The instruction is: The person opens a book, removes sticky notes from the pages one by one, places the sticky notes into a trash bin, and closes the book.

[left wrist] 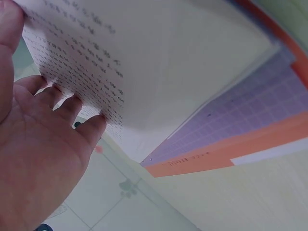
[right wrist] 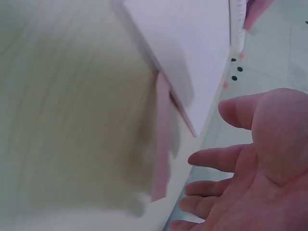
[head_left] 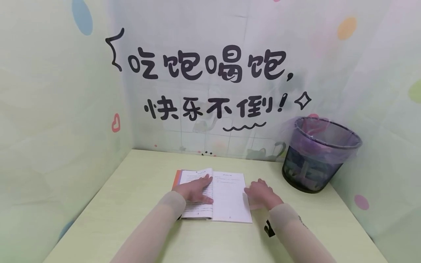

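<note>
An open book [head_left: 231, 199] with printed pages lies flat on the table. My left hand [head_left: 193, 190] rests on its left page near the spine, fingers straight and spread. In the left wrist view, a purple grid inner cover [left wrist: 240, 108] with an orange edge [left wrist: 192, 164] sticks out from under the pages. Just off the book's right edge is my right hand [head_left: 263, 194], holding nothing, its fingers loosely extended. A narrow pink strip [right wrist: 162, 144] juts out from under the right-hand pages, below that hand.
A dark bin [head_left: 309, 168] lined with a translucent purple bag [head_left: 292, 146] stands at the table's back right. Printed sheets [head_left: 210, 80] with large black characters hang behind and at both sides of the pale table [head_left: 108, 215].
</note>
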Available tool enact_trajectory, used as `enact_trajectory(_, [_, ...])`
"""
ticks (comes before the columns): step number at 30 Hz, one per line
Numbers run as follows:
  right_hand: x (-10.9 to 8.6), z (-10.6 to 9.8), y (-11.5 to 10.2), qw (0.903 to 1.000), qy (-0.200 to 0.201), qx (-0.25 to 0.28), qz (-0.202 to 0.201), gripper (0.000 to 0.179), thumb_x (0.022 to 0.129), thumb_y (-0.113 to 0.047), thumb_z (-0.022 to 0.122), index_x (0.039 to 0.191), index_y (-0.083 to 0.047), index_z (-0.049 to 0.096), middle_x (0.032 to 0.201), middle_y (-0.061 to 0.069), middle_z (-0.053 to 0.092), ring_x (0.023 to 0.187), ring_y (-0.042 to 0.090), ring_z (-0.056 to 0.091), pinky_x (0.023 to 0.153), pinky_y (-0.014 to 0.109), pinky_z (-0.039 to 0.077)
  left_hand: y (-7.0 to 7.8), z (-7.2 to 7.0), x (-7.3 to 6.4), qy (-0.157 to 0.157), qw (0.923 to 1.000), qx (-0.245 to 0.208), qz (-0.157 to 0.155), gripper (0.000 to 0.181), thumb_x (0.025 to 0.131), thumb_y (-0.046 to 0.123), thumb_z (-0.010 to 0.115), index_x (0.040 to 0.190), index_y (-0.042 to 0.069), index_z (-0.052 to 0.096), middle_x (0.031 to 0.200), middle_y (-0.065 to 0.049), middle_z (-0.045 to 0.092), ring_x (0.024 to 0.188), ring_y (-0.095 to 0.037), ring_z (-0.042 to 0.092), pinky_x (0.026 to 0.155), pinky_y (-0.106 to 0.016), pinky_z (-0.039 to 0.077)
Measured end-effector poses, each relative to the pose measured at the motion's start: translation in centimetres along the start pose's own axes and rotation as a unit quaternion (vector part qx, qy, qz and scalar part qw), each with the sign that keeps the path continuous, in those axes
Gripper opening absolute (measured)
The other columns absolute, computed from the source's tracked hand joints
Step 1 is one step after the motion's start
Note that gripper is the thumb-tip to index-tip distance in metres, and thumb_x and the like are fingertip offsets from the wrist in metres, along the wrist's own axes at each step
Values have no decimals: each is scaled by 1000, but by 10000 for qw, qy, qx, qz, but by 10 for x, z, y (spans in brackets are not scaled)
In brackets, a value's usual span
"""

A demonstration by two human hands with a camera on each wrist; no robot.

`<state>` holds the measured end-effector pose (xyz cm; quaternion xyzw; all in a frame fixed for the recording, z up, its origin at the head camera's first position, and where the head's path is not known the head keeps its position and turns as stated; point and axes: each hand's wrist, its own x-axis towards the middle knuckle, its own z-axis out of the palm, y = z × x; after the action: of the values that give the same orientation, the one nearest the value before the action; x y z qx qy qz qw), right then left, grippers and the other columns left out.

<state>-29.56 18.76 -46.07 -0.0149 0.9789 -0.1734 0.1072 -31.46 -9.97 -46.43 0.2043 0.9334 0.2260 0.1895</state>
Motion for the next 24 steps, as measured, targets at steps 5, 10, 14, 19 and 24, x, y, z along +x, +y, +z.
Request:
enact_trajectory(5, [11, 19, 11, 9995, -114, 144, -240, 48, 111, -35, 54, 128, 8, 71, 167, 37, 42, 165, 58, 20, 128, 83, 19, -1, 2, 1, -21, 10000, 3, 9, 107, 92, 50, 85, 175, 15, 28, 186, -8, 14, 173, -32, 17, 141, -50, 18])
enact_trajectory(10, [3, 17, 1, 9995, -70, 236, -206, 56, 110, -35, 56, 141, 11, 60, 158, 34, 52, 154, 52, 42, 128, 74, 30, 0, 0, 1, -19, 10000, 33, 13, 107, 93, 50, 85, 176, 15, 27, 186, -7, 15, 173, -32, 17, 141, -51, 18])
enact_trajectory(14, [0, 13, -5, 9991, -35, 402, -95, 60, 110, -35, 59, 145, 13, 56, 149, 29, 57, 137, 45, 55, 123, 68, 40, 2, -2, 0, -26, 10000, 52, 36, 107, 93, 50, 84, 176, 14, 27, 186, -8, 14, 173, -33, 16, 141, -51, 18])
enact_trajectory(19, [-3, 7, -12, 9981, 31, 588, -156, 72, 111, -36, 59, 160, 14, 43, 169, 33, 41, 160, 53, 36, 132, 71, 28, 4, -3, 0, -18, 9999, 81, 66, 106, 94, 49, 84, 175, 12, 27, 186, -10, 13, 172, -34, 17, 141, -51, 17])
enact_trajectory(24, [-8, 2, -25, 9959, -34, 803, -421, 74, 111, -38, 61, 164, 9, 40, 172, 31, 38, 164, 50, 32, 135, 66, 27, 4, -2, 0, -26, 9999, 150, -18, 105, 94, 51, 83, 175, 14, 27, 186, -9, 14, 173, -33, 17, 141, -50, 18])
